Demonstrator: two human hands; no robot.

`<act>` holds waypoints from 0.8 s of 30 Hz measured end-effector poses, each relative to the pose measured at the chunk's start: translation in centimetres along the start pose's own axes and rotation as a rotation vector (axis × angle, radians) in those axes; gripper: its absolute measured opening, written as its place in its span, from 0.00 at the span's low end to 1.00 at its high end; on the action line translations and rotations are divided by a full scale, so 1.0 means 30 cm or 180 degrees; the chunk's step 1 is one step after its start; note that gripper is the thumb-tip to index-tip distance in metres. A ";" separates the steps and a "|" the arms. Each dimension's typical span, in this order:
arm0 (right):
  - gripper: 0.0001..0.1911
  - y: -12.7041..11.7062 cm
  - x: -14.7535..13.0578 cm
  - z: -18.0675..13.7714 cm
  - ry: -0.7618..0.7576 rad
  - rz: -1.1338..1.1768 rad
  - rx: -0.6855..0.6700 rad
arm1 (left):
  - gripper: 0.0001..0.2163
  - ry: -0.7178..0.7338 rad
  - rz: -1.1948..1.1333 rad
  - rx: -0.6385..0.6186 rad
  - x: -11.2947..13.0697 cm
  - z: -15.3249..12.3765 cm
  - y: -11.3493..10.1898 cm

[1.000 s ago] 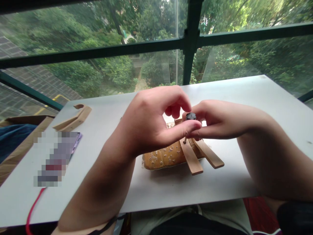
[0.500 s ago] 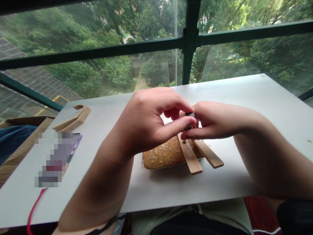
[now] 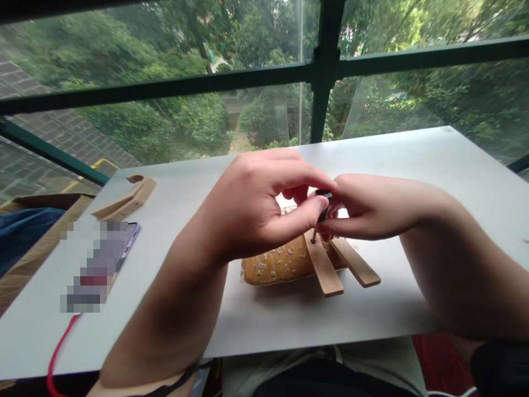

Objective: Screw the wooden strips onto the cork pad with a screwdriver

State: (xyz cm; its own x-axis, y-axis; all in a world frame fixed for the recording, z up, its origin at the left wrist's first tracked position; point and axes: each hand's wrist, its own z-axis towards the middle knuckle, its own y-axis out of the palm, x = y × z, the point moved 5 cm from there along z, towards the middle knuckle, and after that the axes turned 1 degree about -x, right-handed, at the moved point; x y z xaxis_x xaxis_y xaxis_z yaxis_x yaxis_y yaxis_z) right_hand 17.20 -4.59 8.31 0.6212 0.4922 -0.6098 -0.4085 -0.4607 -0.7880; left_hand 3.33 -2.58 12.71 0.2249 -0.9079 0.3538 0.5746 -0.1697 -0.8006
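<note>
My left hand (image 3: 264, 201) is closed, its thumb and forefinger pinching the black handle of a small screwdriver (image 3: 324, 205). The thin metal shaft points down to a hole in a flat wooden strip (image 3: 324, 270). From the other side, my right hand (image 3: 367, 207) has its thumb and fingers closed around the lower part of the handle; its other fingertips are partly hidden. A second wooden strip (image 3: 357, 264) lies beside the first, spreading toward me. Both rest across a brown rounded block with white-rimmed pits (image 3: 276, 262); my hands cover its far side.
On the white table (image 3: 264, 325), a curved wooden piece (image 3: 128, 201) lies at the far left. A phone (image 3: 128, 242), partly blurred out, is nearer, with a red cable (image 3: 53, 358). A cardboard box (image 3: 41, 248) stands beyond the left edge. Windows border the back.
The black handle has tilted and shows more, and its metal shaft is now visible above the strip's hole. Both hands have shifted slightly right, along with a small shift of the whole view.
</note>
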 end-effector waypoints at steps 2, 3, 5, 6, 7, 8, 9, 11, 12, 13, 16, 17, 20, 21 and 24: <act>0.08 -0.001 -0.004 0.001 0.0015 -0.0012 0.0012 | 0.09 0.0016 0.0055 -0.0020 0.003 0.001 0.001; 0.09 -0.001 -0.006 0.001 0.0019 -0.0030 0.0020 | 0.09 0.0022 0.0077 -0.0028 0.004 0.002 0.002; 0.10 -0.002 -0.010 0.001 0.0052 -0.0077 0.0034 | 0.08 0.0019 0.0090 -0.0026 0.005 0.003 0.003; 0.10 -0.002 -0.011 0.000 0.0074 -0.0094 0.0033 | 0.07 0.0013 0.0075 -0.0009 0.004 0.004 0.004; 0.10 -0.002 -0.012 -0.001 0.0090 -0.0101 0.0029 | 0.06 0.0006 0.0049 0.0021 0.003 0.004 0.004; 0.09 -0.002 -0.014 -0.001 0.0096 -0.0093 0.0026 | 0.06 -0.0006 0.0016 0.0059 0.002 0.004 0.004; 0.08 -0.003 -0.015 -0.002 0.0089 -0.0070 0.0020 | 0.06 -0.0025 -0.0026 0.0103 -0.001 0.004 0.003; 0.08 -0.003 -0.019 -0.002 0.0045 0.0036 -0.0006 | 0.07 0.0012 -0.0155 0.0184 -0.004 0.004 0.002; 0.07 -0.003 -0.021 -0.001 0.0021 0.0100 -0.0020 | 0.07 0.0036 -0.0218 0.0205 -0.006 0.004 0.002; 0.07 -0.003 -0.021 -0.001 0.0012 0.0160 -0.0036 | 0.08 0.0056 -0.0271 0.0216 -0.007 0.004 0.002; 0.08 0.000 -0.019 0.001 0.0057 0.0237 -0.0088 | 0.07 0.0063 -0.0327 0.0209 -0.008 0.004 0.000; 0.08 0.000 -0.017 0.002 0.0070 0.0191 -0.0076 | 0.07 0.0048 -0.0322 0.0204 -0.008 0.004 -0.001; 0.11 -0.001 -0.014 0.004 0.0021 -0.0047 0.0029 | 0.05 0.0076 -0.0318 0.0181 -0.003 0.005 -0.005; 0.12 -0.001 -0.013 0.004 -0.0012 -0.0092 0.0044 | 0.05 0.0086 -0.0318 0.0176 -0.003 0.005 -0.007; 0.10 0.003 -0.010 0.000 -0.0100 -0.0030 -0.0024 | 0.05 0.0127 -0.0347 0.0166 -0.003 0.004 -0.008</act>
State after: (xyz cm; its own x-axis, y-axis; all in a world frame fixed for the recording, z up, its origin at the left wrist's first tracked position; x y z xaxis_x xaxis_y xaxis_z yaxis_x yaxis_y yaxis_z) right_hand 16.99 -4.78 8.42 0.6036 0.5195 -0.6048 -0.3976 -0.4614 -0.7931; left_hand 3.25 -2.41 12.93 0.1281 -0.8998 0.4170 0.6343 -0.2489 -0.7319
